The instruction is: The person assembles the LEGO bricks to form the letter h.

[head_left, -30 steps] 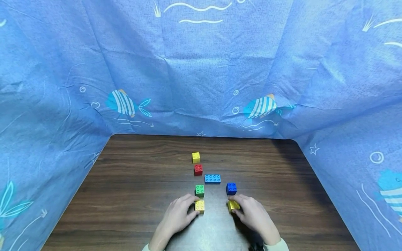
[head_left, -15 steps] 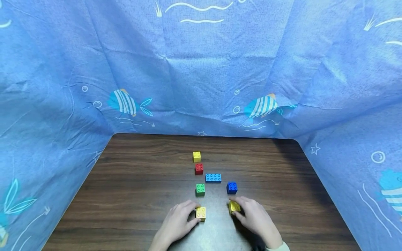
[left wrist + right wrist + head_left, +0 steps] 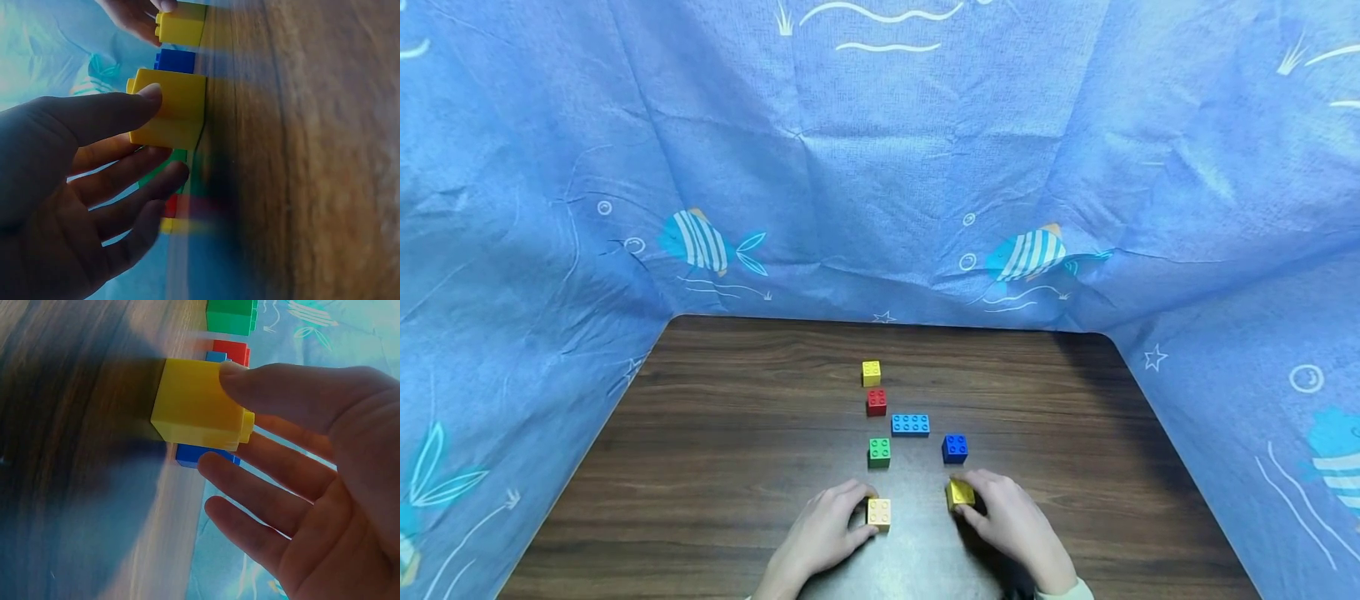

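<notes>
Left hand (image 3: pixel 822 527) pinches pale-yellow brick (image 3: pixel 878 516), right hand (image 3: pixel 1011 523) deep-yellow brick (image 3: pixel 959 495), the two well apart; green brick (image 3: pixel 879 453) beyond the left, dark-blue brick (image 3: pixel 955 449) just beyond the right.

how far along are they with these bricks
Five bricks farther back look already laid out, untouched. In hand: the left hand pinches a pale yellow brick, the right hand a yellow brick. Remaining, perhaps: fitting bricks together, as none looks joined.

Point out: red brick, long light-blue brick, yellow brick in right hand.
red brick (image 3: pixel 876 400), head view, studded top
long light-blue brick (image 3: pixel 910 424), head view, studded top
yellow brick (image 3: pixel 195 397) in right hand (image 3: pixel 1011 517), right wrist view, smooth side
</notes>
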Tool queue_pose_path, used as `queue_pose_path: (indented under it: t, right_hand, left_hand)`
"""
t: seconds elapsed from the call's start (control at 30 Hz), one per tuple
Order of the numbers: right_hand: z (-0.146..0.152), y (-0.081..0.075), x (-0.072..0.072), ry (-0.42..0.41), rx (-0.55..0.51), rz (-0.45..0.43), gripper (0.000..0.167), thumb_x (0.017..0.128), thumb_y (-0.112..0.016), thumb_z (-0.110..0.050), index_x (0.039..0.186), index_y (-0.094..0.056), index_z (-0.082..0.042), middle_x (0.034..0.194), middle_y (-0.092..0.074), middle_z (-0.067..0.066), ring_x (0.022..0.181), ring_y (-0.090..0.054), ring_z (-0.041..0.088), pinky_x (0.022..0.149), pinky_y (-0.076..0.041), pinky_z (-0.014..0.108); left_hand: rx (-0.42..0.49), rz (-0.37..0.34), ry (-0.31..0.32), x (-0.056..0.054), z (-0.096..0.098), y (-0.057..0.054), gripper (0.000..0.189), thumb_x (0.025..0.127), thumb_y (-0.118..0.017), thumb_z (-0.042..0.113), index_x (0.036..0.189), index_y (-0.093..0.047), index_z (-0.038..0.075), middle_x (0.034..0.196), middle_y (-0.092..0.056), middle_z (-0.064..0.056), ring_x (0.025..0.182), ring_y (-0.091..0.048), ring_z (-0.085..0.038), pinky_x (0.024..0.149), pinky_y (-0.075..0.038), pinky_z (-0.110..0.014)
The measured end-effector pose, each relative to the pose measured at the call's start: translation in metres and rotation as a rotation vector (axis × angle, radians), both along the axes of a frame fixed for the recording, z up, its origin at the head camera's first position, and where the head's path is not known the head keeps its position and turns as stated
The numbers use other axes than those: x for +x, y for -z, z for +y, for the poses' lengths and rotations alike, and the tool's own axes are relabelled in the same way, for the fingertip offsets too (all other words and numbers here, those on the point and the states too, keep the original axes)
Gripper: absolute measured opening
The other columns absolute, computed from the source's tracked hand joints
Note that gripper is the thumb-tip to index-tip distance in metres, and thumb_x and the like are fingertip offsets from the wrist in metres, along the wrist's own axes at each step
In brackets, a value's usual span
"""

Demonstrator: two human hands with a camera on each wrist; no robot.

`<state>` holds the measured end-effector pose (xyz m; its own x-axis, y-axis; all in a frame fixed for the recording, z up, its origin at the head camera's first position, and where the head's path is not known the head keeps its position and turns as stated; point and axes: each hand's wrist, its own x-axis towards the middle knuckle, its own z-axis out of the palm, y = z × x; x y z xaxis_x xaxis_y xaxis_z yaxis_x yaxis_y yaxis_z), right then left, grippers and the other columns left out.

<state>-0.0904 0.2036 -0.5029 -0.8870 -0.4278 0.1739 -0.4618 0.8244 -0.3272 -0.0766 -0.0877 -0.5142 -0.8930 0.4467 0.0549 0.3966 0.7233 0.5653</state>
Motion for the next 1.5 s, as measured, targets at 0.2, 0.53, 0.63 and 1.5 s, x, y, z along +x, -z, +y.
queue_pose_path:
  t: [0.2, 0.53, 0.63, 1.5]
  right_hand:
    - [0.000, -0.001, 0.000, -0.012, -0.008, 0.008, 0.033, 0.078, -0.084, -0.011, 0.109, -0.072, -0.009, 0.099, -0.074, 0.002, 0.090, -0.071, 0.018, 0.079, -0.059, 0.039]
    - [-0.008, -0.004, -0.002, -0.042, -0.034, -0.051, 0.033, 0.083, -0.083, -0.016, 0.113, -0.072, -0.010, 0.103, -0.074, 0.002, 0.093, -0.070, 0.015, 0.079, -0.059, 0.036]
    - [-0.015, -0.011, -0.004, -0.035, -0.082, -0.075, 0.037, 0.085, -0.082, -0.020, 0.118, -0.071, -0.013, 0.107, -0.075, 0.000, 0.095, -0.070, 0.013, 0.080, -0.059, 0.036]
    - [-0.068, -0.021, -0.002, -0.383, -0.288, 0.077, 0.033, 0.085, -0.081, -0.021, 0.115, -0.070, -0.013, 0.108, -0.074, -0.003, 0.097, -0.069, 0.007, 0.081, -0.058, 0.024]
  left_hand:
    - [0.039, -0.025, 0.002, -0.002, 0.000, 0.002, 0.029, 0.083, -0.084, 0.023, 0.108, -0.070, 0.018, 0.087, -0.059, 0.013, 0.073, -0.050, 0.001, 0.063, -0.039, -0.020]
    - [0.049, -0.063, 0.003, -0.003, 0.000, 0.001, 0.028, 0.084, -0.083, 0.023, 0.107, -0.070, 0.017, 0.083, -0.057, 0.012, 0.067, -0.045, 0.003, 0.059, -0.037, -0.018]
    - [0.052, -0.052, 0.005, -0.004, -0.001, 0.001, 0.028, 0.083, -0.083, 0.023, 0.108, -0.071, 0.017, 0.083, -0.058, 0.011, 0.066, -0.045, 0.003, 0.059, -0.038, -0.018]
    - [0.203, -0.103, 0.020, -0.006, -0.004, 0.007, 0.032, 0.080, -0.085, 0.016, 0.109, -0.072, 0.011, 0.084, -0.060, 0.008, 0.065, -0.046, 0.004, 0.057, -0.040, -0.016]
